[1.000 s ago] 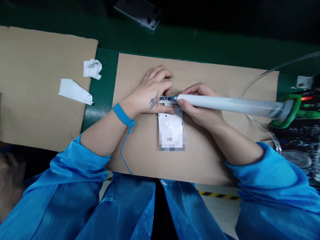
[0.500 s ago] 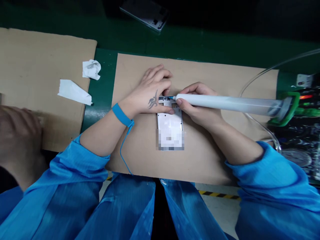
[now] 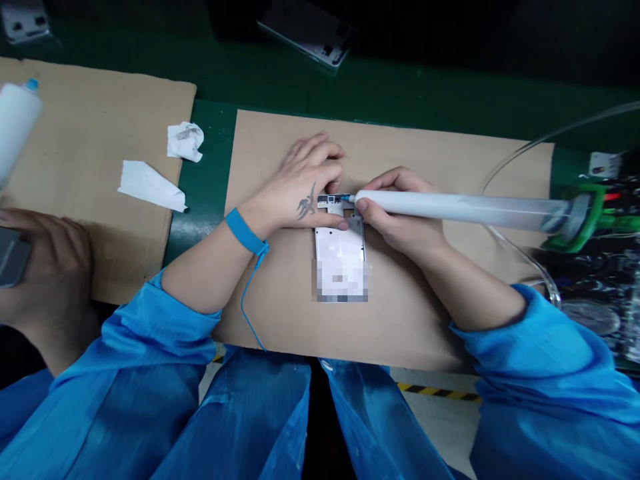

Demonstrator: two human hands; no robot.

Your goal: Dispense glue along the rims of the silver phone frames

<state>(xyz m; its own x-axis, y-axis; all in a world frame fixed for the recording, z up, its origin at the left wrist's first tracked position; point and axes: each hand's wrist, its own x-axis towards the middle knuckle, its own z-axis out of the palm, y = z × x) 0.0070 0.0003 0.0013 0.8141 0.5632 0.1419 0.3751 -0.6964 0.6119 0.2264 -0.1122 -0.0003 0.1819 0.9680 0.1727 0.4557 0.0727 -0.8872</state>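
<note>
A white phone frame [image 3: 340, 257] lies flat on the cardboard sheet, its lower end pixelated. My left hand [image 3: 305, 183] grips its upper part, thumb across the face and bent fingers by the far edge. Between the fingers and thumb shows the frame's dark top strip with small cutouts. In my right hand [image 3: 400, 213] is a large white dispensing syringe [image 3: 440, 204], held near its front end and lying almost level. Its blue needle tip [image 3: 346, 198] is at the top strip; whether it touches cannot be made out.
Cardboard [image 3: 280, 293] covers the green bench. A clear hose [image 3: 520, 143] curves behind the syringe, whose green cap [image 3: 585, 220] is near dark clutter at right. Another phone frame [image 3: 310, 33] lies at the back. White paper scraps [image 3: 150, 187] and a co-worker's hand [image 3: 50, 280] are at left.
The syringe tip stays at the phone frame's top strip, and both my hands keep their hold. At left, a co-worker's syringe and a grey object in their hand have come into view.
</note>
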